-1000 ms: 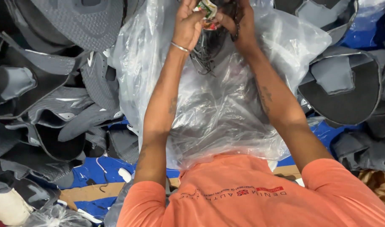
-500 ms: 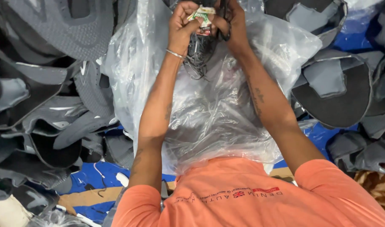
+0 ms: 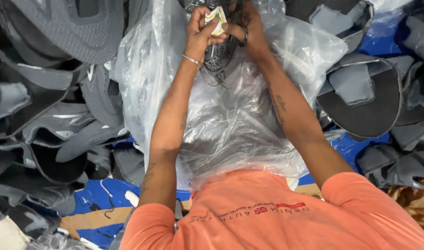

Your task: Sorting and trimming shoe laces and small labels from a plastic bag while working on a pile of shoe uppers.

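A big clear plastic bag [image 3: 239, 125] lies crumpled over your lap, between your arms, with heaps of grey shoe uppers [image 3: 68, 92] around it on blue sheeting [image 3: 355, 148]. At its top end, near the frame's upper edge, you hold a dark tangled bundle [image 3: 219, 60]. Your right hand [image 3: 251, 30] closes on the bundle; its fingertips are hidden. Your left hand [image 3: 200, 30] pinches a small pale tag [image 3: 216, 19], fingers clamped together. What the bundle is made of is hard to make out.
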